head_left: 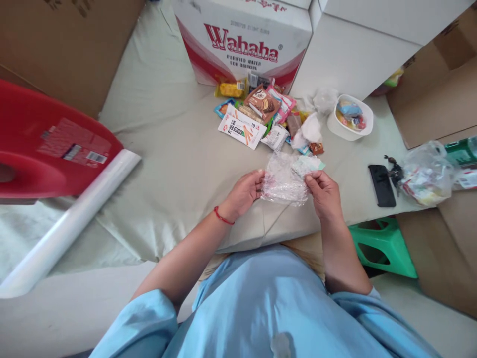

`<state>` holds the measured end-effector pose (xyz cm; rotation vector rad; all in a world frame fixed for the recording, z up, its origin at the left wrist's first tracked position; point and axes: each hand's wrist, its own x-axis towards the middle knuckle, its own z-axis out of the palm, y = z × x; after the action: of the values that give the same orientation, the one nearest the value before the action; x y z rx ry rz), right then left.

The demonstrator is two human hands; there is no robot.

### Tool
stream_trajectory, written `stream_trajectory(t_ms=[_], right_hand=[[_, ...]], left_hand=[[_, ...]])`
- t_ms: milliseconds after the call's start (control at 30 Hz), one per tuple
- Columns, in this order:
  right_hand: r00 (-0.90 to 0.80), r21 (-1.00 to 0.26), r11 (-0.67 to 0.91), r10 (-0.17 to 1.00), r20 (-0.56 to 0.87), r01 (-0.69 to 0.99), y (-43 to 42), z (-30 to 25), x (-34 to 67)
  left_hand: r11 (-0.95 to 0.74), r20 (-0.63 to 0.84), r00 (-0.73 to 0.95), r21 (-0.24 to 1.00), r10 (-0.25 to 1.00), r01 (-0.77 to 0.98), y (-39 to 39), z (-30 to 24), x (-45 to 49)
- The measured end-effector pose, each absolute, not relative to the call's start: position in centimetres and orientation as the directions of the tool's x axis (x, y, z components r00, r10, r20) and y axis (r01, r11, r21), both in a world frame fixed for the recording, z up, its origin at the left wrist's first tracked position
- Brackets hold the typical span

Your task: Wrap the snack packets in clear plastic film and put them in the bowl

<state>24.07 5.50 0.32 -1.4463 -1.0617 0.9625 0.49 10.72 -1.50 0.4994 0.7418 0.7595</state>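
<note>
Between my hands is a crinkled clear plastic bag [282, 186], held just above the near edge of the cloth-covered table. My left hand [246, 191], with a red cord on its wrist, grips the bag's left side. On the other side, my right hand [323, 191] pinches the bag's right edge, close to a small pale green-and-white packet [311, 166]; whether that packet is inside the bag I cannot tell. Just beyond lies a heap of wrapped snacks, among them a white snack packet [241, 128], a brown wafer packet [263, 103] and a crumpled white bag [312, 128].
A white tub [350, 118] with small packets stands right of the heap. Behind is a Wahaha carton [246, 44]. A black phone [382, 185] and a filled plastic bag [427, 174] lie at right. At left are a red plastic object [48, 139] and a film roll [74, 223].
</note>
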Motion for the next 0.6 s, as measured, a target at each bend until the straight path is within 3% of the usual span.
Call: stream_trajectory(t_ms=[100,267,600], right_hand=[[0.252,-0.993,-0.048,0.967,-0.02,0.104,4.8,0.0,24.7],[0.157,-0.993,-0.05,0.987,-0.033,0.105,3.7,-0.5,25.5],[0.081,-0.993,-0.077,0.994,-0.07,0.084,2.7,-0.7,27.3]], left_hand=[[0.598,-0.428,0.444,0.705,0.788,-0.382,10.0,-1.3,0.8],[0.576,-0.464,0.343,0.687,0.817,-0.442,9.4,-1.1,1.5],[0.525,-0.412,0.328,0.704,0.85,-0.478,8.6,-1.7,2.3]])
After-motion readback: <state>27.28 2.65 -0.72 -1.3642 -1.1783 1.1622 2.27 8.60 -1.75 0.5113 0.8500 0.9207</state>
